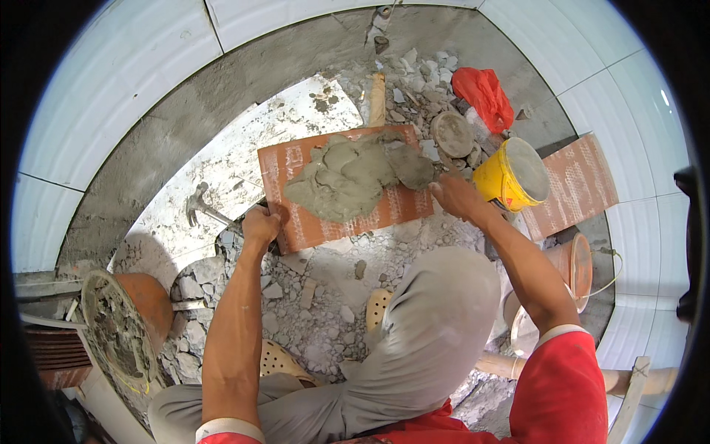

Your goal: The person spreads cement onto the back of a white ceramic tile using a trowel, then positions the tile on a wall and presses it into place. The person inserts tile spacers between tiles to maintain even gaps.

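We see the reddish tile (310, 214) lying back-side up on the rubble, with a heap of grey mortar (347, 177) spread over its middle and far half. Our left hand (260, 224) sits at the tile's near left corner, fingers curled over the near edge and closed on it. Our right hand (455, 196) is at the tile's right end, fingers bent down against that edge; whether they grip it or only press on it we cannot tell. The mortar lies between both hands, nearer the right one, and touches neither.

Left of the tile a hammer (198, 206) rests on a pale slab, just beside the left hand. Right of the tile, just beyond the right hand, stands a yellow bucket (503, 181) on its side, and past it a second reddish tile (577, 181). Behind the tile a wooden handle (377, 100) sticks up from the debris, close to its far edge. The near side of the tile faces broken rubble (318, 296) up to our knee.
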The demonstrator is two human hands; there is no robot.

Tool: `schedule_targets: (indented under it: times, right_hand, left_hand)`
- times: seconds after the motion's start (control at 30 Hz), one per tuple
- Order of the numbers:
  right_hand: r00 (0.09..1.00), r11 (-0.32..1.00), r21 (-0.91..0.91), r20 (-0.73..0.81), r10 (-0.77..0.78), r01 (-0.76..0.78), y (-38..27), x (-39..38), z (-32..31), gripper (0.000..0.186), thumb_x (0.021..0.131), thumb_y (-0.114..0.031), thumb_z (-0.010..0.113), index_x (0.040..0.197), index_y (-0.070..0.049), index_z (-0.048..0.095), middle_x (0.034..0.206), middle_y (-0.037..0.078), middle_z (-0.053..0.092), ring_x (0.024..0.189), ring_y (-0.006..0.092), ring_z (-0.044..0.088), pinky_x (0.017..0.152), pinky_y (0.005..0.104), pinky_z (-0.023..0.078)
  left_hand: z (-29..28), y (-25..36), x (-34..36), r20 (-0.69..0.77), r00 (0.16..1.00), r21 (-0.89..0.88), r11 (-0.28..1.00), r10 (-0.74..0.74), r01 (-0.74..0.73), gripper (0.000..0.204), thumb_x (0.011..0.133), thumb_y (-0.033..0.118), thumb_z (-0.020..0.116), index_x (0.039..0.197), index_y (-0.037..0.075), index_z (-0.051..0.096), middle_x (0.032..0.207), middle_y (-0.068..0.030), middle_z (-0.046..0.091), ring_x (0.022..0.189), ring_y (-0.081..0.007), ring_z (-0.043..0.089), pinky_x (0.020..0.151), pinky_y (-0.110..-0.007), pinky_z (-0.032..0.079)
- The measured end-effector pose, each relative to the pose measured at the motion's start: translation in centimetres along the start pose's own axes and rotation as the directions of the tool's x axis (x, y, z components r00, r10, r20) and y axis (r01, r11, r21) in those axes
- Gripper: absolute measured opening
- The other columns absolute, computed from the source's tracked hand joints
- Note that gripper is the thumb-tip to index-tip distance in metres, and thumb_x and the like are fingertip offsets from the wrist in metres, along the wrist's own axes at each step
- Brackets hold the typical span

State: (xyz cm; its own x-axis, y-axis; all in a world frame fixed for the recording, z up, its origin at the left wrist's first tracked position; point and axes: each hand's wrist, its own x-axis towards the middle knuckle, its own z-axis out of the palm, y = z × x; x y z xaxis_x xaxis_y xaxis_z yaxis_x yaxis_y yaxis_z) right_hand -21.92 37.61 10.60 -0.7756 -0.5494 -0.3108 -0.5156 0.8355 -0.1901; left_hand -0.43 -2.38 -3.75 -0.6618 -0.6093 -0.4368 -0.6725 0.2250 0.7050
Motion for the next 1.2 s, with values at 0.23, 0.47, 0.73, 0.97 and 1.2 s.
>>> schedule_targets:
  times: [0.23, 0.47, 0.73, 0.97, 1.2]
  right_hand:
    - [0.963, 0.932, 0.324, 0.259, 0.074, -0.159, -1.2, -2.3, -3.7, 0.046, 0.106, -0.037, 0.043, 0.107, 0.006, 0.060, 0.068, 0.020, 0.063, 0.048, 0.0309, 0.064, 0.053, 0.0442, 0.055]
    - [0.966, 0.937, 0.285, 0.211, 0.146, -0.204, -1.9, -2.6, -3.1, 0.047, 0.105, -0.036, 0.043, 0.101, 0.007, 0.061, 0.063, 0.020, 0.062, 0.046, 0.0318, 0.061, 0.047, 0.0449, 0.051]
    - [0.960, 0.900, 0.399, 0.135, -0.247, 0.176, -3.1, -7.1, -2.8, 0.050, 0.105, -0.043, 0.047, 0.110, 0.003, 0.065, 0.093, 0.019, 0.069, 0.073, 0.0267, 0.067, 0.077, 0.0455, 0.054]
    - [0.927, 0.908, -0.186, 0.098, -0.362, 0.375, -7.1, -2.5, -4.0, 0.034, 0.102, -0.042, 0.055, 0.114, -0.011, 0.063, 0.105, 0.018, 0.071, 0.082, 0.0401, 0.070, 0.077, 0.0509, 0.054]
    - [0.807, 0.657, -0.510, 0.137, -0.575, 0.555, -9.2, 6.0, -4.2, 0.032, 0.099, -0.043, 0.062, 0.113, -0.014, 0.057, 0.080, 0.014, 0.068, 0.077, 0.0361, 0.071, 0.061, 0.0514, 0.054]
  left_hand:
    - [0.0, 0.1, -0.2, -0.025, 1.000, -0.024, 1.000, 0.016, -0.016, 0.025, 0.081, 0.019, 0.067, 0.089, -0.003, 0.074, 0.084, -0.0211, 0.075, 0.081, -0.0320, 0.074, 0.078, -0.040, 0.056]
    - [-0.4, 0.5, -0.5, 0.008, 1.000, -0.005, 1.000, -0.011, 0.011, 0.023, 0.081, 0.018, 0.066, 0.087, -0.002, 0.075, 0.083, -0.0195, 0.075, 0.080, -0.0299, 0.074, 0.077, -0.040, 0.056]
    - [-0.4, 1.0, -0.7, -0.037, 0.998, 0.108, 0.993, 0.058, -0.054, 0.029, 0.075, 0.023, 0.070, 0.087, -0.003, 0.075, 0.088, -0.0262, 0.073, 0.088, -0.0394, 0.073, 0.080, -0.044, 0.056]
    - [-1.2, 2.5, -2.5, -0.085, 0.993, 0.127, 0.989, 0.088, -0.077, 0.026, 0.078, 0.021, 0.068, 0.086, -0.002, 0.075, 0.091, -0.0274, 0.073, 0.092, -0.0425, 0.072, 0.083, -0.047, 0.055]
    - [-1.6, 3.1, -2.6, -0.064, 0.995, 0.152, 0.986, 0.077, -0.067, 0.026, 0.081, 0.021, 0.067, 0.090, -0.002, 0.075, 0.096, -0.0275, 0.073, 0.095, -0.0427, 0.071, 0.087, -0.047, 0.056]
